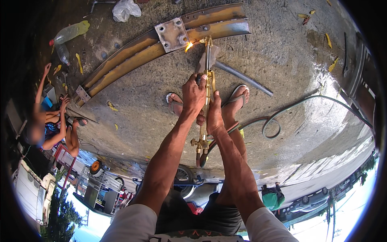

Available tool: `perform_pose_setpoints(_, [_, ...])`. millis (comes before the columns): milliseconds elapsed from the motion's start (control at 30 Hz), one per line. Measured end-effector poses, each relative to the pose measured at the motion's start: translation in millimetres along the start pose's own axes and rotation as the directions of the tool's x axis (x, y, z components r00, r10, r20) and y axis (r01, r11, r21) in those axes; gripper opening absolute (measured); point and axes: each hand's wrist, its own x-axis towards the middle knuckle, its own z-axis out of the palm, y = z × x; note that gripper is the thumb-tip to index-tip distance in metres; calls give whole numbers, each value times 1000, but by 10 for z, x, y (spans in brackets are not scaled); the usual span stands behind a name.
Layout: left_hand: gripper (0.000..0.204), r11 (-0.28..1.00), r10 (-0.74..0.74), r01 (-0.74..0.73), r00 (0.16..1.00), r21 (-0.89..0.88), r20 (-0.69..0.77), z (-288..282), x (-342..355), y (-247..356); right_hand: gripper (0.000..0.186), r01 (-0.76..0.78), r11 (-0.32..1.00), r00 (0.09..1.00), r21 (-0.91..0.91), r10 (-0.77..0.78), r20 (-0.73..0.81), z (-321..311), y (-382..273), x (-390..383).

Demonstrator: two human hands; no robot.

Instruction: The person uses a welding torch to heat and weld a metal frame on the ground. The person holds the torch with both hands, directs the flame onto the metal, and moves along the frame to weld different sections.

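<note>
Torch (209, 85), long and brass, runs up the middle of the head view I have in front of me; its head lies by the edge of a rusty, curved steel beam (141, 56), and I cannot tell whether the two touch; the left hand (194, 94) wraps the upper part of the torch, fingers bent round it and thumb laid against it, though I lose most of the fingertips behind the metal; the right hand (215, 115) grips lower down, thumb pointing up along the side, fingers curled underneath with only a little of them showing to me.

A yellow-orange flame (188, 47) burns at the corner of a square, holed plate (172, 34) on the beam, and its glare keeps me from making out the metal there; a hammer (246, 78) lies on the concrete (153, 92), its head partly covered by the torch; a hose (306, 99) loops at the right, and I lose some of its run behind the right forearm (236, 161); at the left a seated person (52, 129) is blurred at the head, close to the dark rim; a plastic bag (126, 10) meets the upper edge.
</note>
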Motion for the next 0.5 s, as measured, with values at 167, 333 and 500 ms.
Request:
perform_pose_setpoints(167, [38,1000,-7,7,1000,5,4,-4,-1,-3,74,5,998,1000,66,-4,-19,3,24,19])
perform_pose_setpoints(333, [39,999,17,-17,1000,33,-12,11,9,-40,76,21,1000,1000,15,-22,19,-5,27,33])
perform_pose_setpoints(500, [38,1000,20,-20,1000,-11,-15,11,-4,-51,77,9,1000,1000,11,-9,8,24,12,9])
